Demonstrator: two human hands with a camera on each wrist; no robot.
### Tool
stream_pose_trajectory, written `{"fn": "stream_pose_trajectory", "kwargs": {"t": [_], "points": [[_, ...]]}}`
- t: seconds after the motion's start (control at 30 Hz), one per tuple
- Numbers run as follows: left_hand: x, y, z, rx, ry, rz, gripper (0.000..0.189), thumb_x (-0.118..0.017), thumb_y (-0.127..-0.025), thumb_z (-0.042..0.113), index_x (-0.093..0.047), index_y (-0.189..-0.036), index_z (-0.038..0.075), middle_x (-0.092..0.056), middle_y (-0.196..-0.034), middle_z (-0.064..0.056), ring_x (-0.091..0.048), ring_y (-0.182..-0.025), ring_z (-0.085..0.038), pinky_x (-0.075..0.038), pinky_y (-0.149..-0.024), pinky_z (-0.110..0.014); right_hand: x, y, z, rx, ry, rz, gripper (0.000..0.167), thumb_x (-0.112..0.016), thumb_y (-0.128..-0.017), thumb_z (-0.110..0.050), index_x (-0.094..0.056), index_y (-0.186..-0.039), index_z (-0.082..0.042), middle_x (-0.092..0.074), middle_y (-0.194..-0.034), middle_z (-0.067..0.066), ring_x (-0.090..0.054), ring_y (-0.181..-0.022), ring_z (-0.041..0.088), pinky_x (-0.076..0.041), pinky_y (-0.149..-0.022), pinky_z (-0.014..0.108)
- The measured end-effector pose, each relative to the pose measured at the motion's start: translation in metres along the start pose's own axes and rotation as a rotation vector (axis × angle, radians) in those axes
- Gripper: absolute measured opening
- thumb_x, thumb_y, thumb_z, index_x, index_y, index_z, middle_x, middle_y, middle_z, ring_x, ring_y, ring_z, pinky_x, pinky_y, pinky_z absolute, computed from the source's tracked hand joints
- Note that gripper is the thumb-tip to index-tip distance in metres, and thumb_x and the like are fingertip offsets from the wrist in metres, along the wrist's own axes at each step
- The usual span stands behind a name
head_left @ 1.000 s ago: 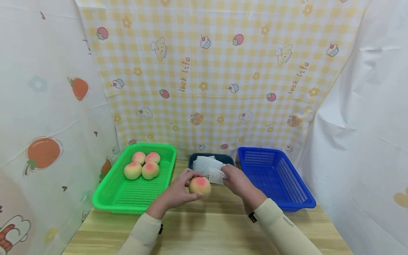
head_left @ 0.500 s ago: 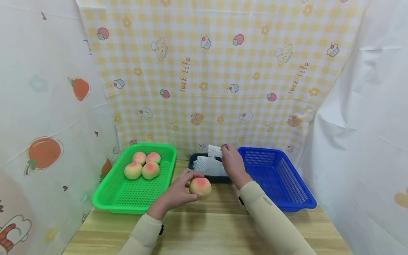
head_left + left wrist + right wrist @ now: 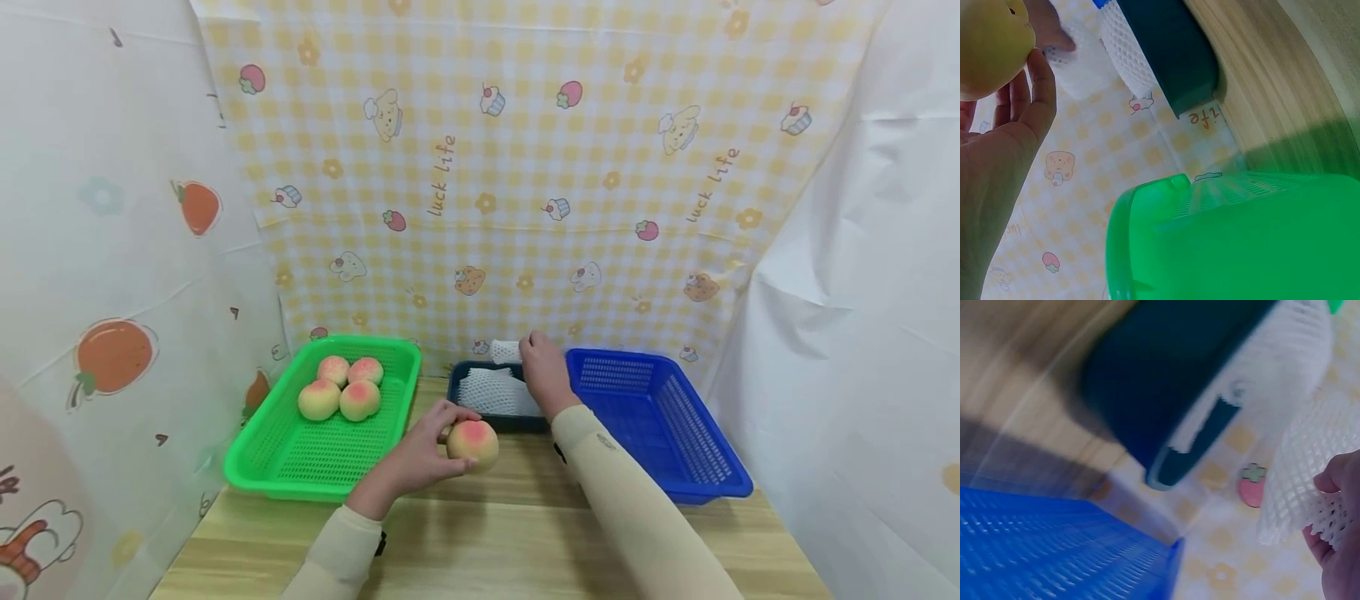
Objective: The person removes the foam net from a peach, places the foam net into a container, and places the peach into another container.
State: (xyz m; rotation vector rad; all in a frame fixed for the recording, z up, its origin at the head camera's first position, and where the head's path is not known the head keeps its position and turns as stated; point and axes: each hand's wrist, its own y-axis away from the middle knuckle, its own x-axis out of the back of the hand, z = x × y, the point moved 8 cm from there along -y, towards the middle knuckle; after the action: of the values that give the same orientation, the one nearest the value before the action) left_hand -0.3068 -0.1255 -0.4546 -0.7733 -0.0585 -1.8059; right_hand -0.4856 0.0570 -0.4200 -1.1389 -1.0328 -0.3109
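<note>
A peach (image 3: 472,444) with a pink blush is held between the thumb and fingers of my left hand (image 3: 427,450), above the table in front of the dark tray. In the left wrist view the peach (image 3: 991,47) fills the upper left corner. My right hand (image 3: 545,375) pinches a white foam fruit net (image 3: 506,352) above the dark green tray (image 3: 517,423). The right wrist view shows the thumb and fingers gripping the edge of that foam net (image 3: 1307,469). More white foam nets (image 3: 495,393) lie inside the tray.
At the left stands a green basket (image 3: 322,458) with several peaches (image 3: 360,400) grouped at its far end. A blue basket (image 3: 660,425) is to the right of the tray. Both rest on the wooden table (image 3: 495,542), with a patterned cloth (image 3: 480,233) behind.
My right hand has lifted one foam net up out of the tray and away from the peach. The left hand stays nearly still with the peach.
</note>
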Motion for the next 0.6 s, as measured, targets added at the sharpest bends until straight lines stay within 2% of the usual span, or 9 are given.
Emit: {"fn": "stream_pose_trajectory", "kwargs": {"t": [0.2,0.33,0.47,0.6], "points": [[-0.001,0.001,-0.003,-0.001,0.0,0.003,0.054,-0.092,-0.091,0.025,-0.067,-0.14,0.024,-0.054,-0.131,0.001,-0.062,-0.121,-0.018,-0.059,-0.102,-0.041,-0.036,0.007,-0.004,0.119,0.138,-0.149,0.02,-0.063,-0.105,0.013,-0.072,-0.118,0.001,-0.062,-0.11,0.018,-0.063,-0.098,0.035,-0.06,-0.085,0.047],[-0.001,0.001,-0.004,0.004,-0.014,0.008,0.055,-0.092,-0.091,0.024,-0.067,-0.14,0.023,-0.054,-0.132,0.002,-0.062,-0.121,-0.017,-0.059,-0.102,-0.04,-0.056,0.021,-0.008,0.213,0.144,-0.305,0.024,-0.061,-0.105,0.013,-0.071,-0.123,0.0,-0.059,-0.114,0.019,-0.062,-0.105,0.036,-0.059,-0.09,0.049],[0.0,0.0,-0.006,0.009,-0.015,0.012,0.055,-0.093,-0.091,0.025,-0.067,-0.14,0.024,-0.054,-0.132,0.002,-0.062,-0.121,-0.017,-0.059,-0.102,-0.04,-0.065,0.032,-0.006,0.201,0.041,-0.454,0.024,-0.065,-0.109,-0.005,-0.071,-0.132,-0.003,-0.06,-0.118,0.015,-0.061,-0.111,0.034,-0.057,-0.097,0.051],[0.001,0.0,-0.007,0.02,-0.01,0.006,0.055,-0.093,-0.091,0.026,-0.067,-0.14,0.025,-0.054,-0.132,0.002,-0.062,-0.121,-0.016,-0.059,-0.102,-0.042,-0.071,0.037,0.0,0.093,-0.14,-0.56,0.038,-0.057,-0.113,-0.028,-0.074,-0.138,-0.005,-0.065,-0.125,0.014,-0.064,-0.117,0.032,-0.054,-0.107,0.051]]}}
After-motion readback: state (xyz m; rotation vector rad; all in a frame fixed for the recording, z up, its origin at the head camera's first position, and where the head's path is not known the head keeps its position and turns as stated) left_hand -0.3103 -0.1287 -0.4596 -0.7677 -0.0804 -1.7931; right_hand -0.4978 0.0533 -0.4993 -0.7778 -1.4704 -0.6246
